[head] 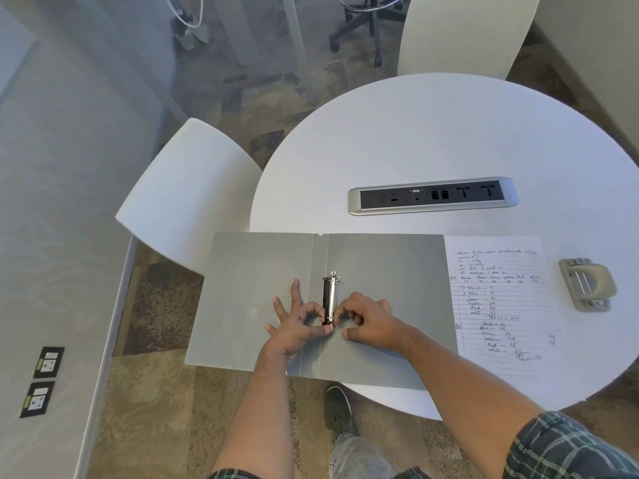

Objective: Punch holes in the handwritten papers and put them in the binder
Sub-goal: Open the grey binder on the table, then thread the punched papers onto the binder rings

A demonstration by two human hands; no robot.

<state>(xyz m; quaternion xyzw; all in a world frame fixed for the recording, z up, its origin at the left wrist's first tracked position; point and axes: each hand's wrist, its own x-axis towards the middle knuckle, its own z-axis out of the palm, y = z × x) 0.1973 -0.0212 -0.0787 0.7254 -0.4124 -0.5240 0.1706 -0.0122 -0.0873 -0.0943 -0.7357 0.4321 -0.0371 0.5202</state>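
A grey binder (pixel 387 271) lies open and flat at the near edge of the round white table (pixel 432 133). Its metal ring mechanism (pixel 331 295) runs along the spine. My left hand (pixel 297 326) and my right hand (pixel 366 323) meet at the near ring, each pinching one side of it between thumb and forefinger. Whether that ring is open or closed is hidden by my fingers. A lined handwritten sheet (pixel 501 305) lies just right of the binder. A grey hole punch (pixel 586 285) sits further right, beside the sheet.
A power and data socket strip (pixel 434 196) is set into the table behind the binder. White chairs stand at the left (pixel 186 188) and at the far side (pixel 463 32). The binder's left cover overhangs the table edge. My shoe (pixel 339 409) rests on the carpet below.
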